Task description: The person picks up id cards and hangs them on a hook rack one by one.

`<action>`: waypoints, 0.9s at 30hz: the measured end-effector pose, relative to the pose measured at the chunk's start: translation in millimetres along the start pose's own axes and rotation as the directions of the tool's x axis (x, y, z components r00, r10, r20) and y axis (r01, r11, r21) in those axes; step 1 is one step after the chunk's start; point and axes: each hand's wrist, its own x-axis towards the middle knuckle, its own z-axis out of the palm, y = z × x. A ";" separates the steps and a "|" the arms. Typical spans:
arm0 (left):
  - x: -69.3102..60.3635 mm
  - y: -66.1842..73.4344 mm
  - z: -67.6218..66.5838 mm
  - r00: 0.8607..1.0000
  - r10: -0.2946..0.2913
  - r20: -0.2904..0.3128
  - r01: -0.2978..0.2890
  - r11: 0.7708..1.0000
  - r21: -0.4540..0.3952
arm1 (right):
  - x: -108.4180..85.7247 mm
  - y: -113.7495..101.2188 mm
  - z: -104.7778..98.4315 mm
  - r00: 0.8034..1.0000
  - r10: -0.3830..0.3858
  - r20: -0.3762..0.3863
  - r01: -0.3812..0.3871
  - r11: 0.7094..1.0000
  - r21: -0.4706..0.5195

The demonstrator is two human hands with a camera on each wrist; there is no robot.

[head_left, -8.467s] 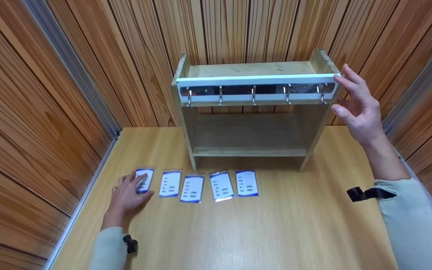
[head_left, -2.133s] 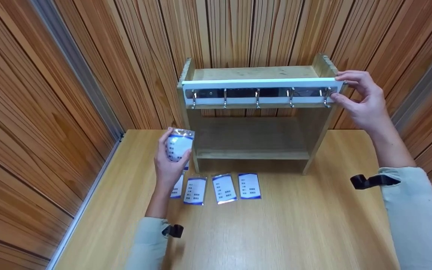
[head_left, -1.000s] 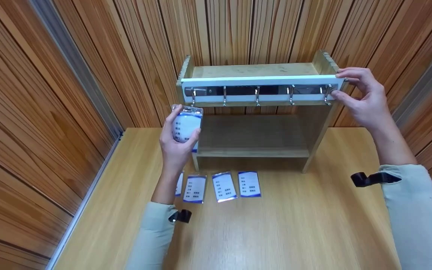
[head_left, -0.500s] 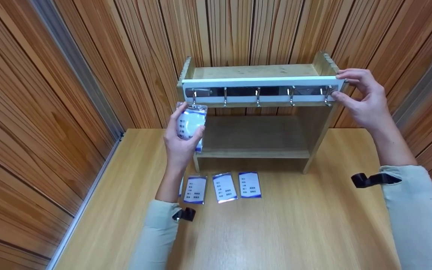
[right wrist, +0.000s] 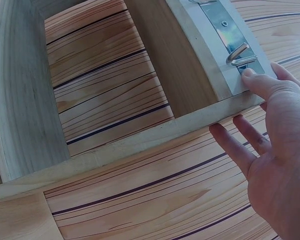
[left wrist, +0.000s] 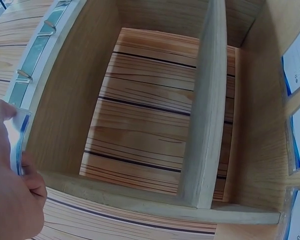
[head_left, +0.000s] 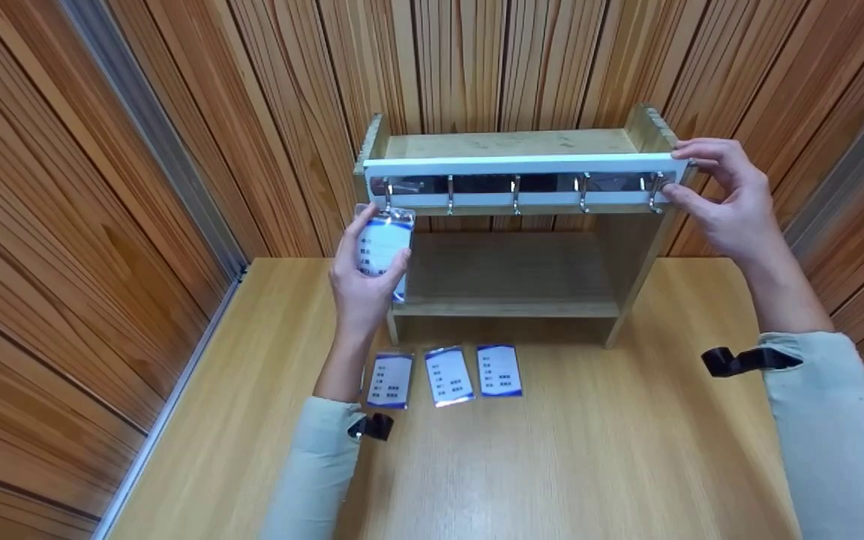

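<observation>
My left hand (head_left: 361, 292) pinches an ID badge (head_left: 385, 244) in a clear sleeve, thumb on its printed face. The badge's top edge is at the leftmost hook (head_left: 388, 193) of a white hook rail (head_left: 477, 201). Whether the hook passes through the badge's slot I cannot tell. At the rail's other end, my right hand (head_left: 739, 199) grips the corner, its thumb beside the last hook (right wrist: 238, 54) in the right wrist view. The rail runs along the upper front of a small wooden shelf (head_left: 507, 307).
Three ID badges lie in a row before the shelf: a left one (head_left: 389, 381), a middle one (head_left: 448, 375) and a right one (head_left: 499, 370). Another is mostly hidden behind my left wrist. Wood-panelled walls (head_left: 64, 262) enclose the table (head_left: 514, 465).
My left hand has lifted the leftmost badge from the table up to the first hook, and barely moves over the last half second. My right hand has closed its thumb onto the rail's end.
</observation>
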 end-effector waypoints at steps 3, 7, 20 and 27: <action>-0.6 -0.7 0.5 1.000 0.006 0.001 -0.006 1.000 0.006 | 0.3 -0.8 -0.3 1.000 -0.012 -0.004 0.012 1.000 0.003; -1.6 -1.4 0.5 1.000 0.002 -0.002 -0.002 1.000 0.018 | 0.8 -0.6 -0.5 1.000 -0.008 0.000 0.008 1.000 -0.001; -0.7 -0.8 1.7 1.000 -0.012 -0.007 0.012 0.999 0.050 | 1.6 2.1 -1.3 1.000 0.016 0.000 -0.016 1.000 -0.020; 2.4 -8.5 5.3 1.000 -0.008 -0.006 0.009 0.998 0.068 | 0.5 0.4 -0.2 1.000 0.003 -0.001 -0.003 1.000 -0.018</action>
